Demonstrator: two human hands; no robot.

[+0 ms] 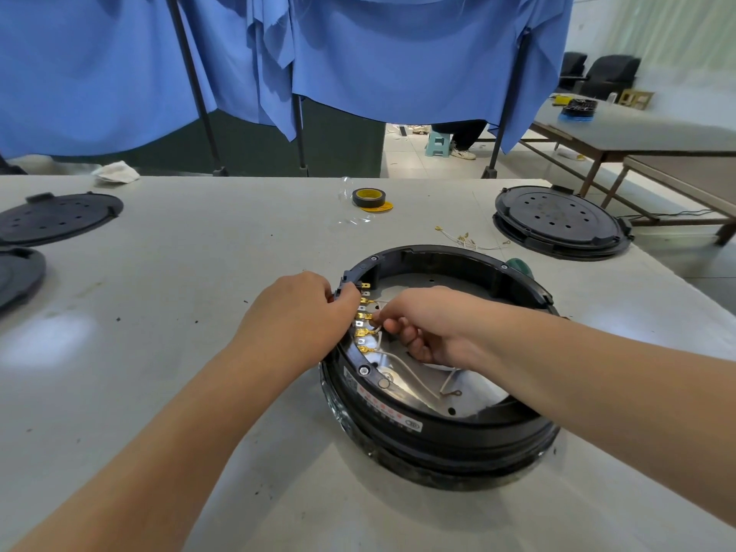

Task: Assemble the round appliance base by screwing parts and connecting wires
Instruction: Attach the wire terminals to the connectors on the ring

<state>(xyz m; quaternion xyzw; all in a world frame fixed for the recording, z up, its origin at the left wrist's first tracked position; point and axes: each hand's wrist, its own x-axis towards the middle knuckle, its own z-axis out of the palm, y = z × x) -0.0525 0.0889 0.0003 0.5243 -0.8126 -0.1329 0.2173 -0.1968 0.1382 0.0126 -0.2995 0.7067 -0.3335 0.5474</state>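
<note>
The round appliance base (438,428) lies open side up on the pale surface (199,292), near and a little right of centre. Inside its black rim a metal plate shows, and along the left inner wall runs a row of brass terminals (364,332).

The left hand (296,312) reaches over the left rim, fingers curled and gripping the black connector block (344,282) at the rim's edge. The right hand (428,322) lies inside the ring, thumb and fingers pinching a white wire (379,337) right at the terminal row; its palm covers much of the plate's middle. A second white wire (410,376) trails from the lowest terminal across the plate to a loose ring lug (454,393). The right forearm crosses over the near right rim and hides that part of the base.

Around it: a roll of black tape (369,197) with a yellow core sits far centre, with clear plastic wrap beside it. A small bundle of spare wires (470,241) with brass ends lies just beyond the base. A green tool handle (519,268) peeks out behind the far right rim. A black perforated cover (557,221) lies far right; two more black covers (59,217) sit at far left. A crumpled white cloth (116,172) rests at the far left edge, under blue drapes (358,53).
</note>
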